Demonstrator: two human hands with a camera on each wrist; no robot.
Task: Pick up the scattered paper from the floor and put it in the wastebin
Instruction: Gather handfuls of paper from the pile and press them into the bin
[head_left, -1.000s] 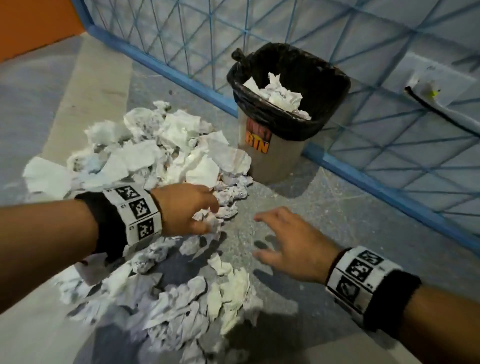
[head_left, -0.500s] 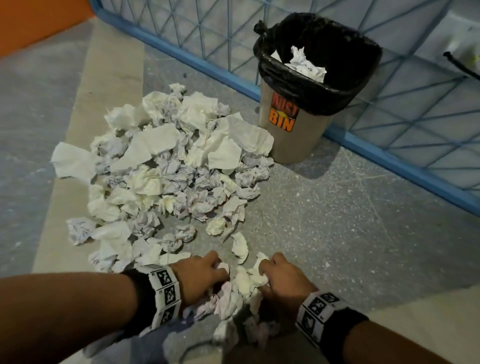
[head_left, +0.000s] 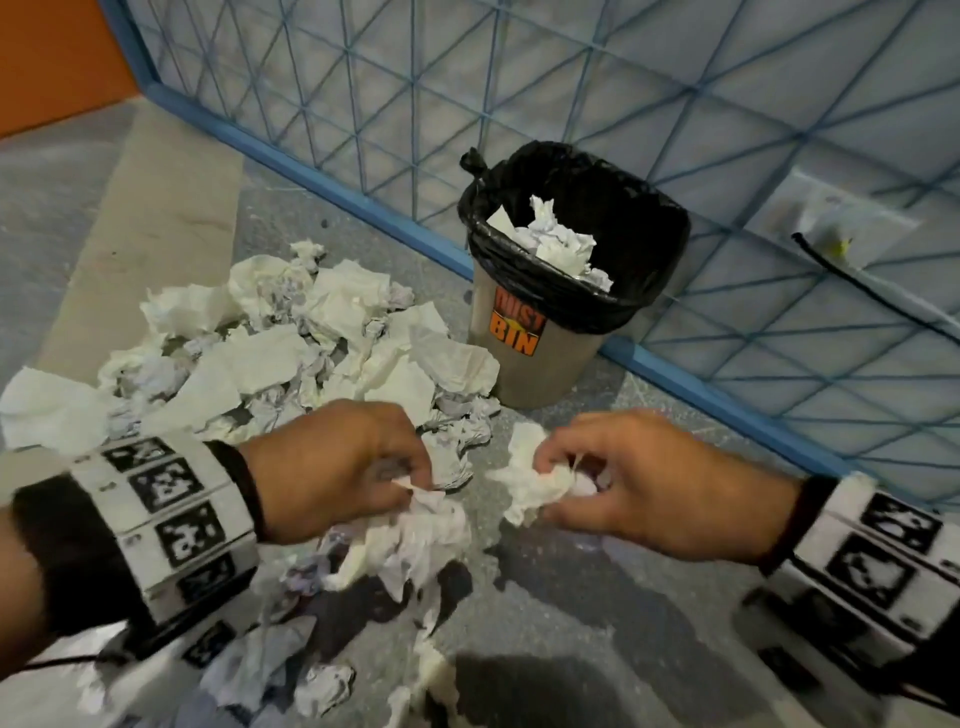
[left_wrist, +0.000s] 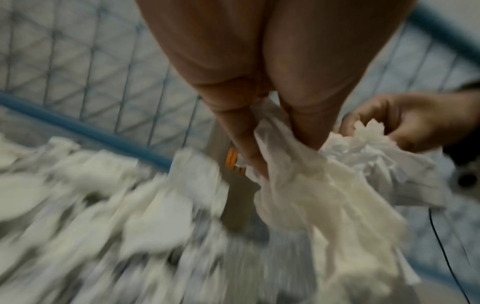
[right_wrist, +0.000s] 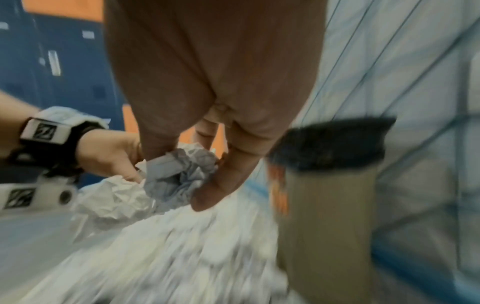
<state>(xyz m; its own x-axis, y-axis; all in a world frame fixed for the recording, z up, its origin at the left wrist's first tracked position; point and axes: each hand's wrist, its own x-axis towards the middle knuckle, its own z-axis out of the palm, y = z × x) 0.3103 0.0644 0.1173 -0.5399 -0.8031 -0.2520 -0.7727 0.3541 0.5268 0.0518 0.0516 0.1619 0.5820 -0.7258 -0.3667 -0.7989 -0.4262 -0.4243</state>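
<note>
A heap of crumpled white paper (head_left: 291, 343) lies on the grey floor left of the wastebin (head_left: 550, 358), a tan bin with a black liner and paper inside. My left hand (head_left: 343, 467) grips a bunch of crumpled paper (head_left: 415, 540) that hangs below its fingers (left_wrist: 306, 131). My right hand (head_left: 623, 483) pinches another wad of paper (head_left: 535, 483), seen bluish-grey in the right wrist view (right_wrist: 179, 174). Both hands are raised above the floor, side by side, in front of the bin.
A blue metal grille (head_left: 571, 104) with a blue bottom rail (head_left: 322, 176) stands right behind the bin. More paper scraps (head_left: 291, 670) lie on the floor under my left wrist. A black cable (head_left: 872, 296) runs behind the grille at right.
Both hands had closed on paper low at the near edge of the heap; now they have lifted with their bunches and moved toward the bin.
</note>
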